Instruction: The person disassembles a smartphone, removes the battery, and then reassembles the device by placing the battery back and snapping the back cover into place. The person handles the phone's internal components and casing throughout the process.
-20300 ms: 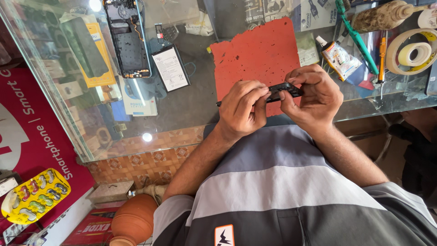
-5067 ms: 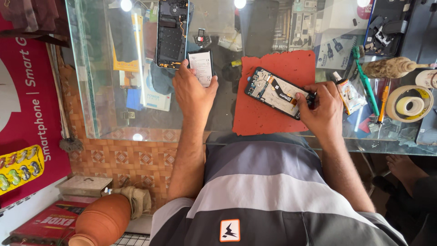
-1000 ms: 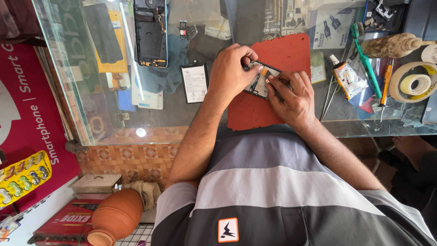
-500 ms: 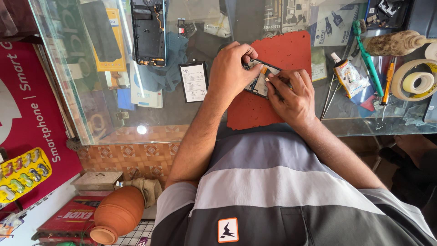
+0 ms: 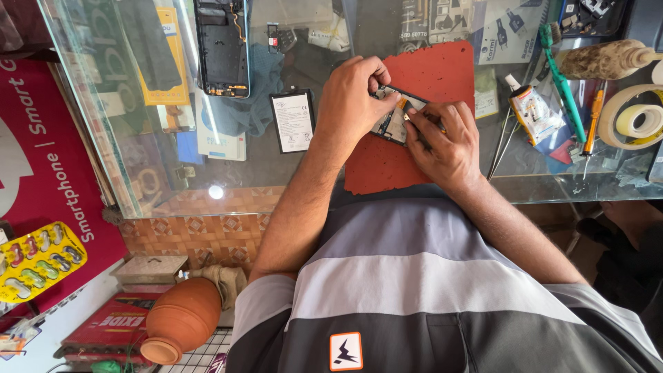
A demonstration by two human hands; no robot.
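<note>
head view, steeply downward, close above counter (image 5: 207, 173)

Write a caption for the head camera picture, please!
Both hands, left hand and right hand, work on an opened phone over a red mat.

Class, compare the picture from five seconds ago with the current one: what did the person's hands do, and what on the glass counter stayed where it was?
The left hand left the loose battery and came across to the opened phone on the red mat. The right hand, which had held the phone at its end, now presses on it from the near side. The battery, the phone back shell, the green brush and the tape roll stayed put.
</note>
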